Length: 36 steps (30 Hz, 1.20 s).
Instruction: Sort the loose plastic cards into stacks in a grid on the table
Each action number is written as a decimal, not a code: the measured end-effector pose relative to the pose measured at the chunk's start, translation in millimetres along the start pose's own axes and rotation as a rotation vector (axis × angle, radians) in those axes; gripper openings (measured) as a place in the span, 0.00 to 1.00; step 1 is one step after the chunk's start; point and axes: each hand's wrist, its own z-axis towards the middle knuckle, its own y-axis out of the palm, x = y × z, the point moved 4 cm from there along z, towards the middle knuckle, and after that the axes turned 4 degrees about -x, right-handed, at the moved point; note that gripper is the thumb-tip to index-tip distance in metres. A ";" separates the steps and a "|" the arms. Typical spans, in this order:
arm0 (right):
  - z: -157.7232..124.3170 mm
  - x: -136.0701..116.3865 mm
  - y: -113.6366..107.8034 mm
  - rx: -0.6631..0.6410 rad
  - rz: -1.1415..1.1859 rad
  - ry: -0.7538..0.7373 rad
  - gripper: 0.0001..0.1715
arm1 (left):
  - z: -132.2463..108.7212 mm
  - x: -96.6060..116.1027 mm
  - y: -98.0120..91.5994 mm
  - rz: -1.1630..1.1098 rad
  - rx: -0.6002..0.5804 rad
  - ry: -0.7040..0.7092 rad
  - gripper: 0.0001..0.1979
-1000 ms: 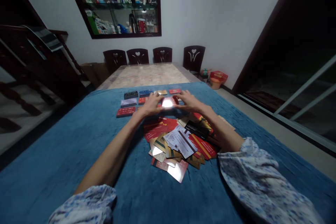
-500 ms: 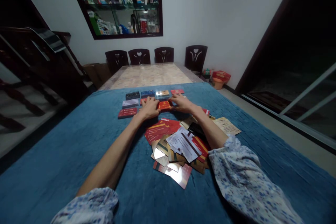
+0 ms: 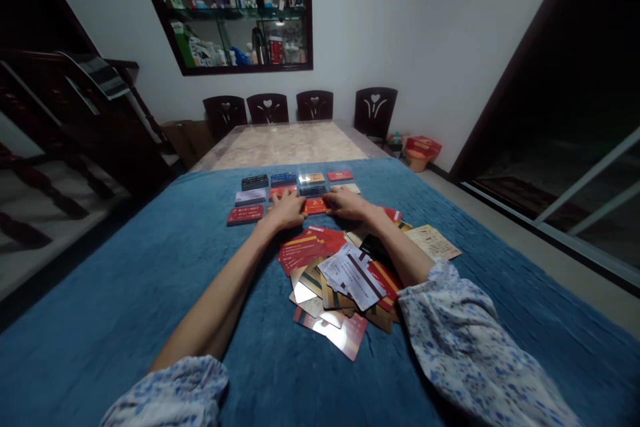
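Fingers [image 3: 295, 201] of the left hand [image 3: 283, 211] and the right hand [image 3: 346, 203] flank a bright red stack of cards [image 3: 315, 206], one set to each end; they look to be touching it, though whether they are clamped or merely resting I can't tell from here; beneath everything runs the long table [image 3: 295, 143], its near part under a blue cloth [image 3: 125, 273]; on the cloth, closer to the person, a loose pile of cards [image 3: 350, 280] fans out every which way, partly hidden by the right forearm [image 3: 397, 243]; beyond and leftward sit neat stacks, a dark red stack [image 3: 245, 215] nearest on the left, a black stack [image 3: 255, 181] at the far corner; and look at that bright red one, square between the hands, long axis left to right, short ends facing the fingers; neither hand is clearly nearer!
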 end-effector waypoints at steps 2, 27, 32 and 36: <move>-1.0 1.3 -0.3 0.003 0.013 -0.002 0.15 | 1.0 -0.8 1.2 0.005 0.002 0.006 0.14; -6.3 -1.8 -4.6 -0.027 0.026 0.050 0.15 | 5.5 -3.2 5.8 -0.099 0.036 0.028 0.13; -11.4 -7.3 -11.9 -0.033 0.003 0.078 0.17 | 4.6 -2.9 3.5 -0.104 0.046 0.037 0.13; -15.2 -10.5 -26.5 -0.013 -0.052 0.140 0.24 | 1.9 1.1 -2.4 -0.101 0.084 0.061 0.12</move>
